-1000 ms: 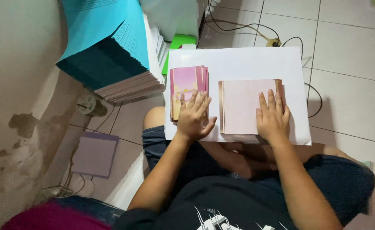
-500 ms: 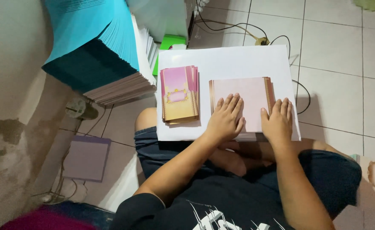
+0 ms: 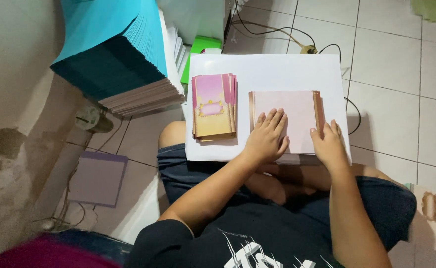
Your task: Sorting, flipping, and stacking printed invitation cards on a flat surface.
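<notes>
- Fingers of both hands lie spread flat, clamped on nothing: left hand point(image 3: 266, 141) and right hand point(image 3: 328, 144) press the pale pink card point(image 3: 292, 111) on the white tabletop point(image 3: 267, 69).
- I'd keep pressure even, edges square.

Pale square floor tiles point(image 3: 396, 74) fill the right side, crossed by a black cable point(image 3: 277, 32). On the left stands a stained grey wall point(image 3: 9, 99) — beside it a tall stack of teal-edged sheets point(image 3: 114, 54) — the light is dim and even.
</notes>
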